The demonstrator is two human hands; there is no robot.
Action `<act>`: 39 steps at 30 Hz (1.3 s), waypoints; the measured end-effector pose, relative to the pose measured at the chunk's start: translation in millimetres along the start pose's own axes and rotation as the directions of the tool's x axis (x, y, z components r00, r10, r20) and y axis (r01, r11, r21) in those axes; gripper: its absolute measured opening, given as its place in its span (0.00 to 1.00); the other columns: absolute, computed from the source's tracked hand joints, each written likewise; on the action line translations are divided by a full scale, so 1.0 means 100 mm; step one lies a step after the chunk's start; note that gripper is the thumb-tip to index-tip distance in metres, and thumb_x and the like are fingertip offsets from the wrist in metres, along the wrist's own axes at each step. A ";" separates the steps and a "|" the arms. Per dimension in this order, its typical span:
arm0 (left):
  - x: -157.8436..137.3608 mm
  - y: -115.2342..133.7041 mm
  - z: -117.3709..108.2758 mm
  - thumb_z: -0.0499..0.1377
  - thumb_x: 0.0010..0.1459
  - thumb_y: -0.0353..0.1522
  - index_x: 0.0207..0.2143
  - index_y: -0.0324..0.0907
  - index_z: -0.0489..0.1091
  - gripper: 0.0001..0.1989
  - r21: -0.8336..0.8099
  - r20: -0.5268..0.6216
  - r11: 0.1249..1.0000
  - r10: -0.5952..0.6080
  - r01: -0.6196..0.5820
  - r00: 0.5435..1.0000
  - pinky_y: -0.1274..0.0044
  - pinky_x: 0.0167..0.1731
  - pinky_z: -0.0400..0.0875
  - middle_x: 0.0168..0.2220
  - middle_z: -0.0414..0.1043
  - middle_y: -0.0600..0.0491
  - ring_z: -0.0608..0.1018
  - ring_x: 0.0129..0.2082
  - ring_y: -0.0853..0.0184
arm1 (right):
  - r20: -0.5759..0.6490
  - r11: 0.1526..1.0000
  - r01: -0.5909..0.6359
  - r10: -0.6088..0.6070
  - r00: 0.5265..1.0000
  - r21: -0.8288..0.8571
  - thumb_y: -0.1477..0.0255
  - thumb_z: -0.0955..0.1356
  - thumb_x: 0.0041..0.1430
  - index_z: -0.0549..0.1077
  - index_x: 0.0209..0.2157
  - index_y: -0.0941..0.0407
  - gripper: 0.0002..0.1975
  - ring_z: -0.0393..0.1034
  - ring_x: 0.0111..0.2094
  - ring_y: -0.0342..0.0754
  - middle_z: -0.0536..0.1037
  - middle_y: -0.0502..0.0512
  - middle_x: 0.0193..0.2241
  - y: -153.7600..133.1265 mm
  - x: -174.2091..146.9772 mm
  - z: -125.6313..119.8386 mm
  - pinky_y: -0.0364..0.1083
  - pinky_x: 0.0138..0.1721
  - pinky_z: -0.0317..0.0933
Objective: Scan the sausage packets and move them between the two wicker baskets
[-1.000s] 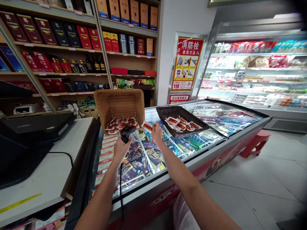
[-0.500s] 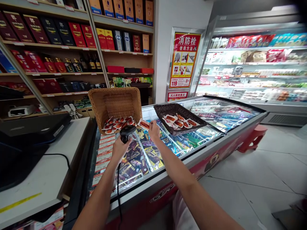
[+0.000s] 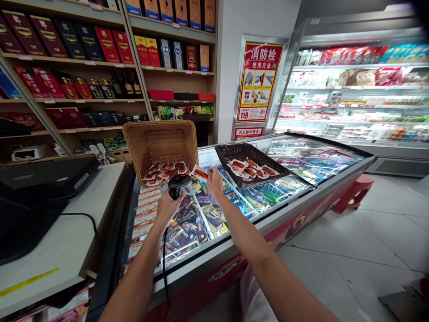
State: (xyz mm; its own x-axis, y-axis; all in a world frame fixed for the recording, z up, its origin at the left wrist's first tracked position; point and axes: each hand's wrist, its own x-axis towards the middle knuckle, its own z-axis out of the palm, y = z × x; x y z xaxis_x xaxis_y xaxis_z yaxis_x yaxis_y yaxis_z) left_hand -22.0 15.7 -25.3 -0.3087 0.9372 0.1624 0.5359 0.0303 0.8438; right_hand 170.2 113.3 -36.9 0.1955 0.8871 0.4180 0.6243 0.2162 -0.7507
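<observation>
My left hand (image 3: 168,205) is wrapped round the handle of a black barcode scanner (image 3: 178,181), its cable hanging down past my forearm. In my right hand (image 3: 214,181) I pinch one end of a packaged sausage (image 3: 200,172), held level just right of the scanner head. Behind the scanner, a tan wicker basket (image 3: 161,127) tilts toward me with several packaged sausages lying in its bottom. To the right of my right hand sits a dark brown wicker basket (image 3: 273,163), also holding several packaged sausages.
Both baskets rest on a glass-topped chest freezer (image 3: 241,223) full of packaged goods. Left of it stands a white counter (image 3: 67,241) with a black machine (image 3: 30,210). Shelves of boxed bottles (image 3: 107,44) line the back. A red stool (image 3: 355,192) is beyond the freezer.
Almost nothing differs. The packaged sausage and my right hand have shifted very slightly left and up; the scanner stays in my left hand.
</observation>
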 end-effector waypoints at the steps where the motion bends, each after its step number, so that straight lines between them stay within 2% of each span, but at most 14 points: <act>1: 0.00 0.01 0.00 0.68 0.51 0.43 0.37 0.46 0.69 0.17 -0.007 0.000 1.000 -0.003 0.003 1.000 0.74 0.20 0.65 0.22 0.71 0.56 0.74 0.16 0.62 | 0.001 1.000 0.004 -0.004 1.000 0.000 0.72 0.60 0.73 0.69 0.44 0.54 0.07 0.70 0.33 0.50 0.77 0.54 0.34 0.00 0.00 0.00 0.45 0.31 0.50; 10: -0.01 0.01 0.00 0.68 0.50 0.42 0.35 0.46 0.67 0.15 -0.013 -0.001 1.000 0.017 -0.017 1.000 0.75 0.19 0.64 0.21 0.71 0.57 0.74 0.15 0.64 | 0.003 1.000 0.025 -0.025 1.000 0.011 0.72 0.59 0.74 0.69 0.44 0.54 0.07 0.71 0.33 0.50 0.78 0.54 0.35 -0.01 -0.01 -0.01 0.45 0.32 0.51; 17: -0.05 0.08 0.00 0.69 0.48 0.42 0.32 0.45 0.66 0.17 -0.058 0.023 0.998 -0.027 0.028 0.999 0.76 0.18 0.62 0.19 0.68 0.59 0.72 0.15 0.66 | -0.014 0.999 0.045 -0.045 0.999 0.004 0.72 0.59 0.73 0.68 0.43 0.54 0.07 0.70 0.32 0.50 0.76 0.52 0.32 0.02 0.01 0.00 0.45 0.32 0.51; 21: -0.03 0.05 0.01 0.68 0.49 0.44 0.33 0.46 0.65 0.18 -0.075 0.016 0.997 0.005 -0.004 1.000 0.76 0.17 0.62 0.17 0.65 0.61 0.72 0.14 0.65 | -0.022 0.998 0.045 -0.044 0.999 0.035 0.71 0.60 0.73 0.68 0.43 0.54 0.07 0.70 0.32 0.50 0.77 0.53 0.33 0.02 0.00 0.02 0.44 0.33 0.51; 23: -0.02 0.04 0.00 0.69 0.48 0.45 0.35 0.46 0.65 0.20 -0.116 -0.005 0.993 0.023 -0.024 1.000 0.77 0.17 0.62 0.16 0.65 0.62 0.71 0.13 0.66 | -0.022 0.999 0.038 -0.037 0.999 0.039 0.71 0.60 0.73 0.68 0.42 0.54 0.07 0.70 0.33 0.50 0.77 0.53 0.33 0.01 -0.01 0.02 0.44 0.33 0.51; 26: 0.01 0.08 -0.05 0.72 0.44 0.44 0.38 0.46 0.63 0.26 -0.288 -0.070 0.957 0.009 -0.029 0.997 0.78 0.16 0.60 0.18 0.65 0.63 0.68 0.12 0.69 | -0.051 0.998 0.038 -0.035 0.998 0.044 0.71 0.60 0.73 0.68 0.42 0.54 0.06 0.71 0.34 0.50 0.77 0.52 0.33 -0.02 0.02 -0.04 0.44 0.34 0.52; 28: 0.04 0.12 -0.10 0.73 0.41 0.44 0.37 0.46 0.62 0.28 -0.414 -0.109 0.910 -0.039 -0.010 0.993 0.79 0.15 0.59 0.18 0.65 0.65 0.66 0.12 0.71 | -0.123 1.000 -0.003 0.007 0.992 0.030 0.70 0.60 0.73 0.68 0.43 0.54 0.07 0.71 0.35 0.50 0.77 0.52 0.34 -0.03 0.11 -0.18 0.44 0.35 0.52; 30: 0.07 0.15 -0.16 0.75 0.38 0.43 0.36 0.46 0.60 0.30 -0.498 -0.130 0.866 -0.116 0.037 0.985 0.79 0.13 0.58 0.18 0.63 0.65 0.65 0.11 0.72 | -0.246 0.991 -0.137 0.129 0.961 -0.012 0.69 0.59 0.74 0.68 0.46 0.54 0.08 0.71 0.35 0.50 0.77 0.53 0.35 0.01 0.27 -0.44 0.45 0.36 0.53; 31: 0.09 0.15 -0.19 0.75 0.37 0.43 0.35 0.46 0.60 0.31 -0.526 -0.140 0.849 -0.152 0.057 0.978 0.79 0.13 0.58 0.18 0.63 0.66 0.65 0.11 0.72 | -0.316 0.973 -0.228 0.206 0.926 -0.035 0.68 0.59 0.75 0.69 0.47 0.54 0.09 0.71 0.35 0.50 0.77 0.55 0.36 0.06 0.35 -0.60 0.46 0.36 0.53; 33: 0.12 0.15 -0.24 0.76 0.35 0.42 0.35 0.46 0.60 0.32 -0.563 -0.163 0.823 -0.196 0.072 0.967 0.79 0.12 0.58 0.18 0.63 0.66 0.64 0.11 0.73 | -0.452 0.907 -0.416 0.343 0.824 -0.068 0.67 0.58 0.75 0.69 0.50 0.55 0.12 0.71 0.36 0.51 0.78 0.59 0.38 0.21 0.51 -0.99 0.48 0.38 0.54; 36: 0.14 0.14 -0.29 0.77 0.34 0.41 0.34 0.46 0.61 0.31 -0.594 -0.191 0.802 -0.212 0.059 0.958 0.79 0.12 0.59 0.18 0.63 0.65 0.64 0.11 0.73 | -0.536 0.864 -0.495 0.376 0.756 -0.092 0.70 0.58 0.74 0.69 0.53 0.60 0.15 0.71 0.46 0.58 0.76 0.73 0.47 0.54 0.65 -1.54 0.54 0.44 0.55; 39: 0.14 0.13 -0.31 0.76 0.35 0.40 0.35 0.46 0.61 0.30 -0.599 -0.207 0.799 -0.223 0.057 0.953 0.80 0.11 0.58 0.18 0.63 0.65 0.64 0.11 0.73 | -0.565 0.830 -0.543 0.390 0.727 -0.127 0.74 0.60 0.69 0.73 0.50 0.61 0.14 0.68 0.54 0.66 0.77 0.76 0.45 0.83 0.66 -1.87 0.62 0.51 0.54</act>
State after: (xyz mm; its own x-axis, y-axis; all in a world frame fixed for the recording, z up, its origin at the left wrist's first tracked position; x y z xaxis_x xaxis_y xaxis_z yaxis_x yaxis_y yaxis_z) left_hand -43.8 18.2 4.2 -0.5759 0.8143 0.0725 -0.0605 -0.1308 0.9896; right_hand 376.5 114.0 24.0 0.8127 0.4992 0.3005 0.5078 -0.3540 -0.7854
